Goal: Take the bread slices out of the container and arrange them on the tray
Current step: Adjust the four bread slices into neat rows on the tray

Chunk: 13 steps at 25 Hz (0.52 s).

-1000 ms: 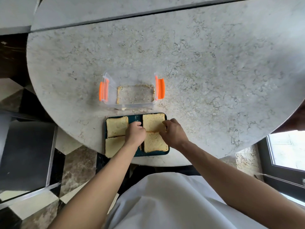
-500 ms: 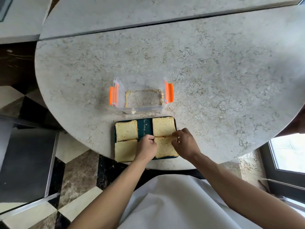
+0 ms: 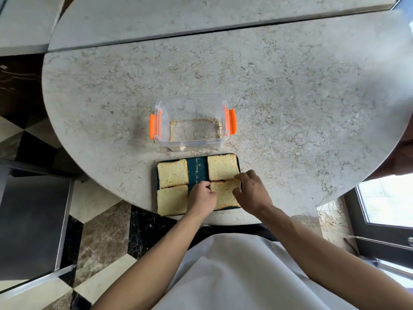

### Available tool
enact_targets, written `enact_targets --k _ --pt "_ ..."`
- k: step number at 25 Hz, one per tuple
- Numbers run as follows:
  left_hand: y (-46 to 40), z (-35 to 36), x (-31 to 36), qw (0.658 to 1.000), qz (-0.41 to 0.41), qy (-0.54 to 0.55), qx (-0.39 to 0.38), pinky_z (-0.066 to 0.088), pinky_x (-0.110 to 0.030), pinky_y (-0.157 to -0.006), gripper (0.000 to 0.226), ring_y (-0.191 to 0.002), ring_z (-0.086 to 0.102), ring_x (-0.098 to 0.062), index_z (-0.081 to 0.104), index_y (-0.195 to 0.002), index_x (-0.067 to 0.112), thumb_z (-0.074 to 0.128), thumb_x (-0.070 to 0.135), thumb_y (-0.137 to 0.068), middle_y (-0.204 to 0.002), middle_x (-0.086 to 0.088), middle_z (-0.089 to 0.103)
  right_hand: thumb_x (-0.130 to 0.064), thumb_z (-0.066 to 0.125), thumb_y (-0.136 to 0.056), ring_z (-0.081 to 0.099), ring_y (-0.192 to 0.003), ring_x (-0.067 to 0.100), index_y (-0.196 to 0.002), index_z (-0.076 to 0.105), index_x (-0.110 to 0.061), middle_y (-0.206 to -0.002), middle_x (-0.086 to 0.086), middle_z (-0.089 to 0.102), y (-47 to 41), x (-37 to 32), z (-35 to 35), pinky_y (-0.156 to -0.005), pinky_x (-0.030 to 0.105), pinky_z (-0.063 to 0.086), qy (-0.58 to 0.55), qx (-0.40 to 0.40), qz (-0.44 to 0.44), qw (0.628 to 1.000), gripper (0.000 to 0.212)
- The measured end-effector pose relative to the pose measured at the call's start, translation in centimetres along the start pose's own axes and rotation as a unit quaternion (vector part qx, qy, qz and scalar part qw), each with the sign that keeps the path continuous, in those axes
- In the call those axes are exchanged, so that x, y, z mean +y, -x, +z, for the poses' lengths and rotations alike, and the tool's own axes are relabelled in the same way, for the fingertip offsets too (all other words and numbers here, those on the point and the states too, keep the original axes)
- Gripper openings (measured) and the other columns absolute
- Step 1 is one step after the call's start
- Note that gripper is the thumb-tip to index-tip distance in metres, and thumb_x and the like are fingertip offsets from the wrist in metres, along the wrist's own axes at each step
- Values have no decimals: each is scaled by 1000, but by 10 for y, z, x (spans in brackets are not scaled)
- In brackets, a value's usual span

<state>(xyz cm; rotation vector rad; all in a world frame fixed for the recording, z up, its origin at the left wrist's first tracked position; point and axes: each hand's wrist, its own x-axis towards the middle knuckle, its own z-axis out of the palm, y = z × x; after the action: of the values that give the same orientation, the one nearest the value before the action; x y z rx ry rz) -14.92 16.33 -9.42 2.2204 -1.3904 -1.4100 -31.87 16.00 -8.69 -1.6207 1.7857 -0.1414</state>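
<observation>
A dark teal tray [image 3: 198, 168] lies at the table's near edge with several bread slices on it. Two slices fill the left side, the far left slice [image 3: 172, 173] and the near left slice [image 3: 171, 200]. The far right slice [image 3: 222, 167] lies flat. My left hand [image 3: 201, 199] and my right hand [image 3: 251, 192] pinch the far corners of the near right slice [image 3: 223, 195], which rests on the tray. Behind the tray stands the clear container [image 3: 192, 124] with orange clips, holding only crumbs along its bottom.
The round marble table [image 3: 290, 97] spreads far and right of the tray. A dark cabinet or appliance [image 3: 29, 222] stands low at the left, over a checkered floor. A window frame [image 3: 384, 211] is at the right. My white garment fills the bottom.
Both hands drew back toward me from the far right slice to the near right slice and now grip its far edge. The camera view shifted slightly.
</observation>
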Motion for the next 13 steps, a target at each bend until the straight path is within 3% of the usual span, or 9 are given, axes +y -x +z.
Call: enact_targets --k 4,13 --pt "1 -1 0 1000 -5 -7 -11 39 -18 -66 46 -96 57 -13 53 -139 14 57 14 -93 -126 -4 65 -15 55 -88 53 -110 33 -127 61 -5 -119 14 54 4 1 2 -94 40 48 34 -22 0 999 41" --pt "1 -6 -2 999 -17 13 -28 40 -19 -68 44 -97 58 -13 55 -138 15 56 16 -93 -123 -2 65 -17 55 -86 51 -110 33 -130 60 -10 -120 14 53 5 -1 2 -93 42 49 85 3 -28 996 45"
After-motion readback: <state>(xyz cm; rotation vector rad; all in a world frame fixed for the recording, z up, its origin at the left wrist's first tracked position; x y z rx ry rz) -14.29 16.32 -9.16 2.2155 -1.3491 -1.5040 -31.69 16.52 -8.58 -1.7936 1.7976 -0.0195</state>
